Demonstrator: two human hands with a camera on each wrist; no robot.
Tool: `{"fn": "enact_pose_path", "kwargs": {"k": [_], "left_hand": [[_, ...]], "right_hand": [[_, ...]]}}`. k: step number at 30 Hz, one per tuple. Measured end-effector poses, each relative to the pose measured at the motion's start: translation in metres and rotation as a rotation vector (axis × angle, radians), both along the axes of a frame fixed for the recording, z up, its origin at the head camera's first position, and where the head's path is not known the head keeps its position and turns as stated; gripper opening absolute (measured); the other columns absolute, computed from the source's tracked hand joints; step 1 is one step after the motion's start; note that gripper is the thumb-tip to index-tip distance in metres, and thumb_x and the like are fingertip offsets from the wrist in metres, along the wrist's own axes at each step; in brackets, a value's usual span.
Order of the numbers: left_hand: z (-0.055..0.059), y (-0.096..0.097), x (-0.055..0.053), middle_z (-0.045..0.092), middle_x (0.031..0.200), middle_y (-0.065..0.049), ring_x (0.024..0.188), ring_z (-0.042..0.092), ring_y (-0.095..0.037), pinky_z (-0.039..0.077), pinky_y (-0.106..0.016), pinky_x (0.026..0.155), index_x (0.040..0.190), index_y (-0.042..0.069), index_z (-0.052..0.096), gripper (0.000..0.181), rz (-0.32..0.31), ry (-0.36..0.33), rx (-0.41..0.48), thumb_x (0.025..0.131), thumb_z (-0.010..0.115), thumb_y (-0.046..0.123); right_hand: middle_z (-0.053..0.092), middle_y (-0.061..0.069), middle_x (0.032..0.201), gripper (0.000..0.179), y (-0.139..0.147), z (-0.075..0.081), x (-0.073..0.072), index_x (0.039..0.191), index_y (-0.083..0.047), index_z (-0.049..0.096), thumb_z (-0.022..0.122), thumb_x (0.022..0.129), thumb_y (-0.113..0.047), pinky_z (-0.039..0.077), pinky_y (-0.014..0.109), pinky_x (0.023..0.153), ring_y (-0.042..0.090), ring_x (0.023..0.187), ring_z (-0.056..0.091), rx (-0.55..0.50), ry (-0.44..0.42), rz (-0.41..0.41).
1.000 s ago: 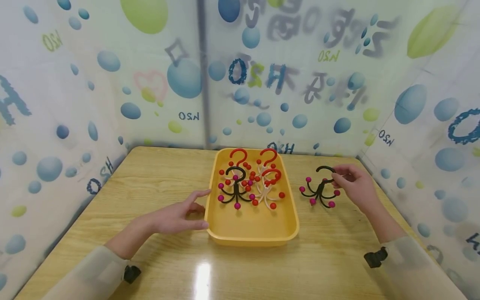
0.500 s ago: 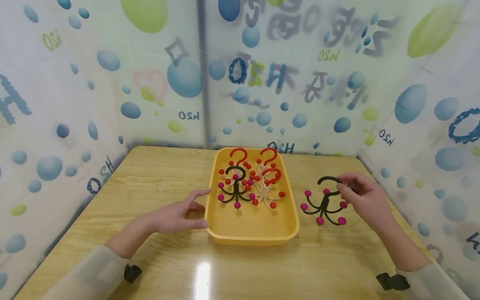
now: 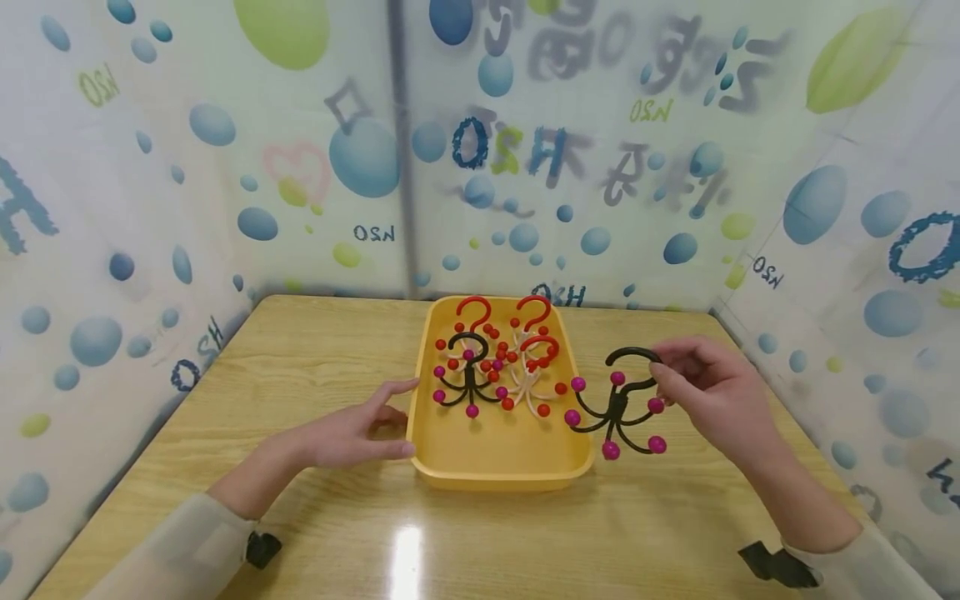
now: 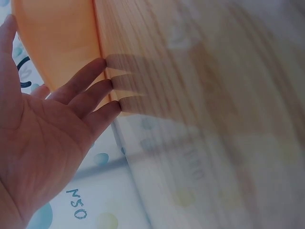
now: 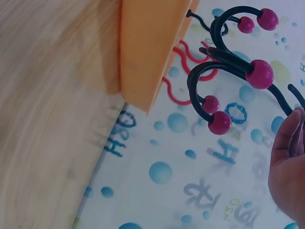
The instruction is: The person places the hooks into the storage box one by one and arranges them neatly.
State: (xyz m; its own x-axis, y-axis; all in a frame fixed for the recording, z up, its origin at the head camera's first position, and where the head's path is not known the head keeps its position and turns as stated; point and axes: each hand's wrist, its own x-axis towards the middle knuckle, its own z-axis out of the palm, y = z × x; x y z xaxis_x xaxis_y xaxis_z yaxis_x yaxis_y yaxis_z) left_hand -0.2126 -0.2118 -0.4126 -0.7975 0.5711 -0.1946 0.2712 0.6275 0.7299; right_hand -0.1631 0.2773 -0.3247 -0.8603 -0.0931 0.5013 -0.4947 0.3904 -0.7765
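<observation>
My right hand (image 3: 712, 392) pinches the curved top of a black multi-arm hanging hook (image 3: 617, 408) with magenta ball tips. That hook hangs in the air and overlaps the right rim of a yellow tray (image 3: 495, 454). Its curled arms and balls fill the upper part of the right wrist view. At the tray's left side rests my left hand (image 3: 341, 433), fingers extended; in the left wrist view its fingertips (image 4: 112, 83) are against the tray wall. A matching black hook (image 3: 470, 377) stands inside the tray, beside several white hooks (image 3: 529, 382) with red tops and red balls.
The tray sits on a pale wooden table (image 3: 315, 358). Printed curtains (image 3: 592, 208) with bubble patterns close off the back and both sides, close behind the table's far edge. Dark wrist straps (image 3: 262, 550) show at both sleeves.
My right hand has lifted the black hook from the table right of the tray, drawn it nearer, then moved left to the tray's right rim. The left hand holds its place.
</observation>
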Motion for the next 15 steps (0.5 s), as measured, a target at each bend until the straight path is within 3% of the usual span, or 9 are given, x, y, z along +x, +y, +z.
{"fn": "enact_pose_path", "kwargs": {"k": [8,15], "left_hand": [[-0.002,-0.001,0.0,0.063,0.157,-0.018,0.152,0.052,-0.046,0.035,-0.074,0.125,0.175,0.031,0.011,0.097,-0.019,0.008,0.02,0.104,0.072,0.055],[-0.001,-0.001,0.0,0.063,0.157,-0.018,0.152,0.052,-0.046,0.035,-0.075,0.124,0.175,0.031,0.011,0.097,-0.016,0.004,0.022,0.104,0.072,0.055]], "right_hand": [[0.073,0.0,0.083,0.018,-0.037,0.002,-0.007,0.12,-0.001,0.073,0.071,0.103,0.004,0.064,0.025,0.069,0.019,0.07,0.073,0.033,-0.005,0.118],[0.073,0.014,0.09,0.017,-0.067,-0.009,-0.024,0.122,-0.003,0.072,0.072,0.105,-0.005,0.065,0.028,0.071,0.03,0.076,0.073,0.069,-0.107,0.188]]}}
